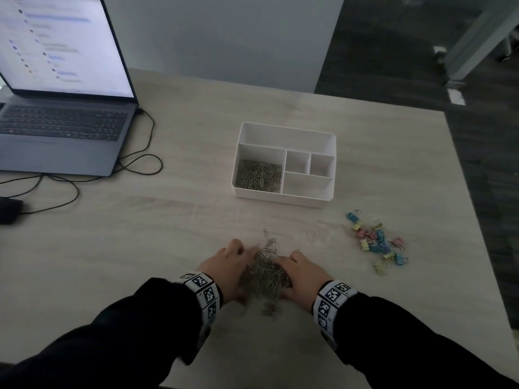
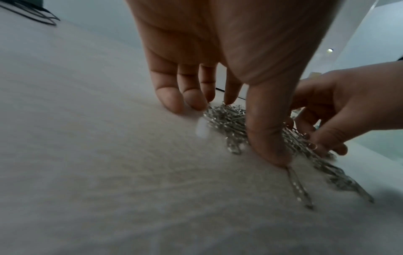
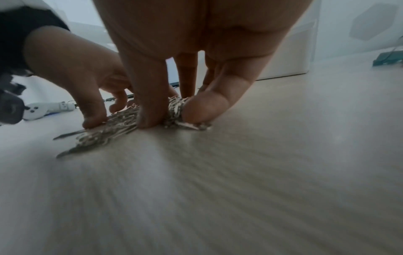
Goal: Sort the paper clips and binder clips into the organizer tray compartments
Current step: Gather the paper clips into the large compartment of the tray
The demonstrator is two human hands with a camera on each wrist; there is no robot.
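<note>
Dim room, pale desk. Both hands cup the clip pile near the front edge. The left hand and right hand have bent fingers pressing in at its sides. Best to squeeze together, scoop low and lift slowly so none spill. Some clips already lie in the tray, front left box. Binder clips wait at the right. A laptop sits far left. Nothing blocks the way.

Right hand has thumb and fingers curled down around a pile of paper clips on the pale surface; left hand presses in from the other side.
</note>
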